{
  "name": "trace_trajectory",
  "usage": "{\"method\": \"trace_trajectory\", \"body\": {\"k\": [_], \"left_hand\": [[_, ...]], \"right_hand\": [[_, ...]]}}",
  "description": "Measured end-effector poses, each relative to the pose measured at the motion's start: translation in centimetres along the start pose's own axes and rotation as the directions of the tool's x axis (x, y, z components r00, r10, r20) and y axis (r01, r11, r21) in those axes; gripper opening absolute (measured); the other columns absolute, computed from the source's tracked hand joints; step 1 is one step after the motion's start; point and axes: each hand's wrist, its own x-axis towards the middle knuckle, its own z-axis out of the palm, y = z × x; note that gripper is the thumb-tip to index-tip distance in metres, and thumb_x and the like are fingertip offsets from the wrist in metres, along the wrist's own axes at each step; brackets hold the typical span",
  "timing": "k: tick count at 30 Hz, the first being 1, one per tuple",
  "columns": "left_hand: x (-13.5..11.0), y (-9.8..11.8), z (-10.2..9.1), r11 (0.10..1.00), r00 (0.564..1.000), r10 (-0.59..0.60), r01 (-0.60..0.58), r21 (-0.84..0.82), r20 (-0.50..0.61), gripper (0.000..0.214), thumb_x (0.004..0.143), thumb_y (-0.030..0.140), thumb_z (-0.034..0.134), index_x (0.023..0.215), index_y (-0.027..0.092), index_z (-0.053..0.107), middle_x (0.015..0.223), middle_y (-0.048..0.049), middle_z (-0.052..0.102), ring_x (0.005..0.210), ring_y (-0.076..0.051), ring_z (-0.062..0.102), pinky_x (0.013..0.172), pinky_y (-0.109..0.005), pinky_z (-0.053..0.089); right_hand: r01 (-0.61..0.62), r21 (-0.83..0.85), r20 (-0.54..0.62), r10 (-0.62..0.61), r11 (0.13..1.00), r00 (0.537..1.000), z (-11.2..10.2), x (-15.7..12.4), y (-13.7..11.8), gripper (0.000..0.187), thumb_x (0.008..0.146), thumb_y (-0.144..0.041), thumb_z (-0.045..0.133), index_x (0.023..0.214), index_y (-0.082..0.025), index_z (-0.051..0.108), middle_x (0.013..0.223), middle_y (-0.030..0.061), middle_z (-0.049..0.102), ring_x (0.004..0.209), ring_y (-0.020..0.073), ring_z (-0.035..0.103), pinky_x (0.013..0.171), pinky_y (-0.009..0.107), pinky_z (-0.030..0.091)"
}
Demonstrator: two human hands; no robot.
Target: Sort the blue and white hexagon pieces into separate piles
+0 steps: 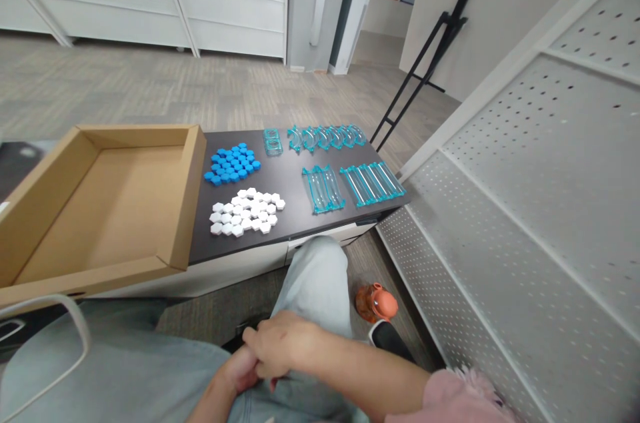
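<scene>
The orange bottle [376, 302] stood on the floor at two o'clock from the right hand [283, 343], which lay clenched over the left hand [239, 371] on the lap; the left's grip could not be told. At twelve o'clock lay white tiles [247, 211].

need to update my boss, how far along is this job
Done: blue hex tiles and white hex tiles lie grouped on the dark table, with clear track pieces in rows. In hand: nothing; the right hand rests over the left hand in the lap. Left: every piece lies loose, none in the cardboard box.
</scene>
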Motion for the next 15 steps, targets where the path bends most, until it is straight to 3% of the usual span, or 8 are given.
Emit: {"method": "trace_trajectory", "body": {"k": [5, 10, 15], "left_hand": [[0.2, 0.1, 0.0, 1.0, 1.0, 0.009, -0.009, -0.019, 0.02, 0.045, 0.063, 0.035, 0.092, 0.103, 0.015, 0.086, 0.079, -0.0184, 0.083, 0.069, -0.037, 0.083, 0.042, -0.025, 0.046], [0.3, 0.2, 0.0, 0.996, 1.0, -0.008, 0.008, -0.089, -0.001, 0.036, 0.078, 0.028, 0.084, 0.11, 0.012, 0.083, 0.085, -0.019, 0.084, 0.068, -0.033, 0.081, 0.044, -0.025, 0.046], [0.5, 0.4, -0.1, 0.984, 1.0, -0.011, 0.008, -0.179, -0.013, 0.029, 0.094, 0.028, 0.075, 0.116, 0.011, 0.08, 0.082, -0.0164, 0.082, 0.062, -0.028, 0.077, 0.047, -0.025, 0.048]], "right_hand": [[0.038, -0.01, -0.032, -0.039, 0.999, 0.999, -0.4, -0.2, 0.3, 0.055, 0.093, -0.043, 0.084, 0.137, -0.01, 0.079, 0.112, 0.0224, 0.09, 0.09, 0.0404, 0.091, 0.058, 0.043, 0.069], [0.032, 0.019, -0.048, -0.031, 0.999, 0.998, -0.7, -0.9, 0.2, 0.052, 0.097, -0.044, 0.082, 0.138, -0.012, 0.077, 0.121, 0.0242, 0.088, 0.1, 0.0422, 0.091, 0.072, 0.051, 0.073], [0.035, -0.007, 0.017, -0.035, 0.999, 0.999, -1.6, -1.7, 0.0, 0.053, 0.1, -0.038, 0.079, 0.146, -0.011, 0.072, 0.132, 0.024, 0.085, 0.111, 0.0417, 0.09, 0.083, 0.055, 0.075]]}}
